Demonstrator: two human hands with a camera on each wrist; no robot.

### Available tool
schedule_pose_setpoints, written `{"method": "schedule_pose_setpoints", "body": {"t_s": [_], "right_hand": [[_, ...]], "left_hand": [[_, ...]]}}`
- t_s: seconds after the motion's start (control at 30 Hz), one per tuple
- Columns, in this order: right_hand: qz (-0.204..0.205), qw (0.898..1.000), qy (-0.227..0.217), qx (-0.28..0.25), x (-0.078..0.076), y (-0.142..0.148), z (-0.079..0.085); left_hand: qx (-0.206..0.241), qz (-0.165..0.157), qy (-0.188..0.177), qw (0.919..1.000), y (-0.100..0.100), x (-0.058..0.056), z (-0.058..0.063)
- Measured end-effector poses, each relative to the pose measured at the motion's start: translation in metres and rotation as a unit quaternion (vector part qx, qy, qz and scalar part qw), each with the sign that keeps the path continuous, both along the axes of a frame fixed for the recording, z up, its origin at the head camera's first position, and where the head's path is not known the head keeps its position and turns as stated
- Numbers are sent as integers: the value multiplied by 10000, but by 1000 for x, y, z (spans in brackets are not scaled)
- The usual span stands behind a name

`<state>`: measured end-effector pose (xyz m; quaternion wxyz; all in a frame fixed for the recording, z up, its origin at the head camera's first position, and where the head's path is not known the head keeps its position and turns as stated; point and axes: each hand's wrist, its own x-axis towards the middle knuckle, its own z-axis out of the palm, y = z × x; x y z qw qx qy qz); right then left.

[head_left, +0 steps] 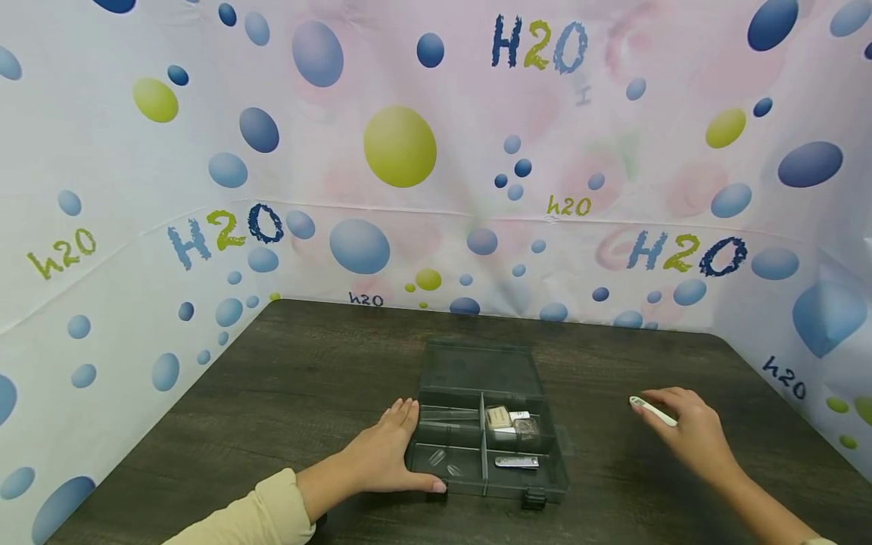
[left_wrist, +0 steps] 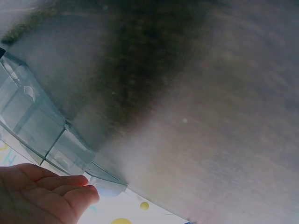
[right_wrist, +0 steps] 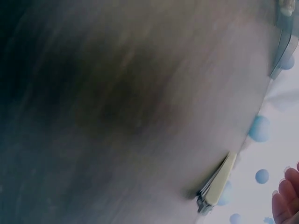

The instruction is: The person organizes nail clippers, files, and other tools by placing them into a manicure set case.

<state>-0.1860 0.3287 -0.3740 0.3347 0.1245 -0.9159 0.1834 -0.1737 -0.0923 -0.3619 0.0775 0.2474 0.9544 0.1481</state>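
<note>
A dark translucent organizer box (head_left: 485, 454) lies with its lid (head_left: 480, 369) folded back. My left hand (head_left: 384, 454) rests against its left side, fingers straight, thumb at the front latch; the left wrist view shows this hand (left_wrist: 51, 193) beside the box wall. To the right, my right hand (head_left: 691, 431) is around a pale-handled nail clipper (head_left: 654, 411), thumb on one side and fingers on the other. In the right wrist view the fingers (right_wrist: 287, 193) stand apart from this clipper (right_wrist: 217, 184), which appears to lie on the table; the thumb is hidden.
The front right compartment holds a silver nail clipper (head_left: 516, 462). Behind it are small beige, white and dark pieces (head_left: 499, 417). Clear slivers (head_left: 437, 457) lie in the front left compartment. The dark wooden table (head_left: 327, 356) meets a patterned wall sheet (head_left: 477, 189).
</note>
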Motion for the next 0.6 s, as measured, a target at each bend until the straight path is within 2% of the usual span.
{"method": "schedule_pose_setpoints", "body": {"t_s": [0.13,0.37,0.47,0.6], "right_hand": [[-78,9997,-213,-74,0,7,-3],[-395,9954,-876,7,-3,21,-6],[-553,9898,-1309,64,-6,27,-6],[-702,9776,-1981,80,-10,35,-6]], "left_hand": [[-8,-2,9,10000,0,0,0],[-11,-3,13,10000,0,0,-1],[-9,-2,16,10000,0,0,-1],[12,-18,-7,10000,0,0,-2]]}}
